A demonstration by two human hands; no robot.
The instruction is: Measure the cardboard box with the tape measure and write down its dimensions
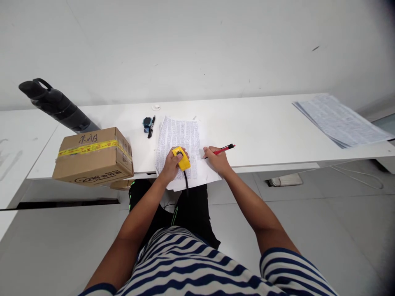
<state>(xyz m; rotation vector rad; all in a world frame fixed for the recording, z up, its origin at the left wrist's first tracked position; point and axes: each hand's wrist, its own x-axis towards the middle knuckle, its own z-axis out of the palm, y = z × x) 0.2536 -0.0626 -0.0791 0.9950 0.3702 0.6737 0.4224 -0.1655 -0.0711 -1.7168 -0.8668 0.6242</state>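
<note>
In my left hand (170, 167) is a yellow tape measure (181, 158), held over the written sheets with its black wrist strap (186, 181) hanging toward the table's front edge. My right hand (217, 159) is closed around a red pen (222, 150). The pen's tip points left and down at the blank right part of the paper; whether it touches cannot be made out. Beneath both hands lie the paper sheets (193, 133), densely covered with small writing in columns, their lower corner reaching past the table edge.
A taped cardboard box (92, 158) stands at the left, with a dark bottle (63, 109) behind it. Near the papers lie a small watch-like device (147, 122), a black pen (151, 127) and a white round item (156, 107). More written sheets (342, 119) rest far right.
</note>
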